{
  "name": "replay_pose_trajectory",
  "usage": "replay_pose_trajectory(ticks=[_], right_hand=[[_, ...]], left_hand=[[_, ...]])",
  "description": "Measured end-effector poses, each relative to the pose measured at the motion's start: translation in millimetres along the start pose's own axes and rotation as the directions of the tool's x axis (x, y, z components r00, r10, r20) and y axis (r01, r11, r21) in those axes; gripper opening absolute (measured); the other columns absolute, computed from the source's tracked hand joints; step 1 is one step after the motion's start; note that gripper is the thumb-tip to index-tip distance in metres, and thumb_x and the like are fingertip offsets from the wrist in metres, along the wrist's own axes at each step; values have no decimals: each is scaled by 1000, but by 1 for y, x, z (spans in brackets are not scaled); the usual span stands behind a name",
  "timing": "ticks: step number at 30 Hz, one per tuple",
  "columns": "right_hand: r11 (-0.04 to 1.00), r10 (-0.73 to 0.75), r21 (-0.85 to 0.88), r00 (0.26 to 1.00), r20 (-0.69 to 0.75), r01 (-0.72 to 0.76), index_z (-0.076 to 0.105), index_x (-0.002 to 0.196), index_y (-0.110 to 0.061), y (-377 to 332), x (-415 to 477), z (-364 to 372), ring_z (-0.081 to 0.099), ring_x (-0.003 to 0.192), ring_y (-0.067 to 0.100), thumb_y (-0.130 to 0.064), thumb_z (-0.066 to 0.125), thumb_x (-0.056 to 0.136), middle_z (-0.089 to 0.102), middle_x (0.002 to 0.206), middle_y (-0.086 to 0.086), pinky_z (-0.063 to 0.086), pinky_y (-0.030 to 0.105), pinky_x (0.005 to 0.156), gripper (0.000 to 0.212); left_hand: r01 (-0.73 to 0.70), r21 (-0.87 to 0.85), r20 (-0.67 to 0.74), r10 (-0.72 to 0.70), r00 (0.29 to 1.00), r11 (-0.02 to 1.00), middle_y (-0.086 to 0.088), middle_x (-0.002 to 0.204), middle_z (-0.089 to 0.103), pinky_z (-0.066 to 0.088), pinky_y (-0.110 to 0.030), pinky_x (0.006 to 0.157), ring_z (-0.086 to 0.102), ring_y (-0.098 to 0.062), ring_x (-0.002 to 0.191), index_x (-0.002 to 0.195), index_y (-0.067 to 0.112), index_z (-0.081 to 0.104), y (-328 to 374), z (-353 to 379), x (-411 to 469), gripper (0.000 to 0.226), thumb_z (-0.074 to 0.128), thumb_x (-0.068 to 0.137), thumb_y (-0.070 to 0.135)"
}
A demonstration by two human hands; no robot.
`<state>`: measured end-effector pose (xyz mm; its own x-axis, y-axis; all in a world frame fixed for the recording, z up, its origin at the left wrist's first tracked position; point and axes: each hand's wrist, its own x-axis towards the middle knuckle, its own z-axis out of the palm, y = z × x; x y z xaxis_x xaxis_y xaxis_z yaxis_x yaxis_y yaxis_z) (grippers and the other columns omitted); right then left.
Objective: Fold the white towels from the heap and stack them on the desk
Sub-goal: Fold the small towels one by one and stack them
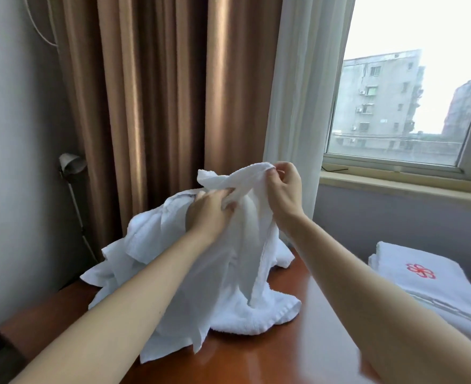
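White terry cloth is gripped by both hands: a bunched fold is clutched in the curled fingers of the left hand (209, 210), and a raised edge is pinched by the right hand (284, 189). The towel (240, 273) is draped from them onto the wooden desk (298, 350), against the heap (148, 239). Folded towels (422, 275) are stacked at the right.

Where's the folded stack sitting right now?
In the head view the folded stack, topped by a red emblem, lies at the far right, below the window sill and apart from the heap.
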<state>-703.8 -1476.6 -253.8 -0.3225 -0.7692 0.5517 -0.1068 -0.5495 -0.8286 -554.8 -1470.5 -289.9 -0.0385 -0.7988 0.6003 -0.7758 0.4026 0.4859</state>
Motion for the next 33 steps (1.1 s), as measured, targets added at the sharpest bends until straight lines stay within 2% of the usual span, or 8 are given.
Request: replay_pose_trajectory(ticks=[3,8,13,18,22,26,29,33], right_hand=[[1000,-9,12,996,-85,10,54,94,-16,-18,3,-27,51,73,2,-12,46,100,54,82,-7,40,9,62,10],[998,-59,-41,978,-201,52,54,98,-15,-44,-13,-85,52,76,3,-14,44,102,54,85,-7,40,7,65,11],[987,-27,-158,969,-246,-13,58,98,-14,-65,-53,-154,51,78,8,-13,45,99,56,84,-5,42,23,74,13],[918,169,-344,979,-110,-197,66,88,-11,-79,-108,-224,55,65,11,-6,46,91,61,75,-1,47,19,57,20],[696,464,-649,882,79,-308,62,80,-7,-67,-161,-274,45,74,21,-8,46,86,48,77,8,35,30,69,17],[461,649,-849,751,122,-260,47,66,-14,-50,-209,-300,41,64,16,-14,47,89,46,67,1,32,28,56,23],[477,672,-845,719,175,-240,43,60,-14,-31,-236,-308,37,60,16,-11,47,87,42,62,1,29,29,54,27],[576,550,-783,819,160,-234,55,66,-6,-12,-262,-320,39,57,16,-10,48,81,46,62,2,29,30,56,16]], left_hand=[[-32,46,-145,38,989,998,-5,85,57,38,-32,71,55,-28,101,104,32,74,29,-2,-2,19,59,94,34],[-261,3,-262,253,931,965,-4,88,65,33,-35,90,56,-27,102,96,24,76,74,-7,-16,21,58,98,35],[-186,-170,25,193,981,968,-1,74,58,41,-36,61,56,-25,72,74,27,42,121,15,-54,37,34,103,48],[-151,-355,196,232,953,923,11,65,50,35,-29,57,51,-13,65,67,28,43,154,50,-119,42,34,104,46],[-68,-362,411,225,884,930,6,61,46,37,-37,62,46,-17,64,63,18,42,156,88,-184,47,40,103,42],[-44,-282,581,207,787,958,11,50,45,32,-31,55,41,-6,52,56,20,38,150,111,-243,52,42,101,48],[-28,-214,656,165,736,976,12,50,46,29,-28,53,41,-5,51,54,21,40,146,115,-270,54,43,99,51],[-8,-192,754,153,638,981,8,58,47,31,-29,56,44,-11,57,59,20,41,149,112,-288,49,44,101,45]])
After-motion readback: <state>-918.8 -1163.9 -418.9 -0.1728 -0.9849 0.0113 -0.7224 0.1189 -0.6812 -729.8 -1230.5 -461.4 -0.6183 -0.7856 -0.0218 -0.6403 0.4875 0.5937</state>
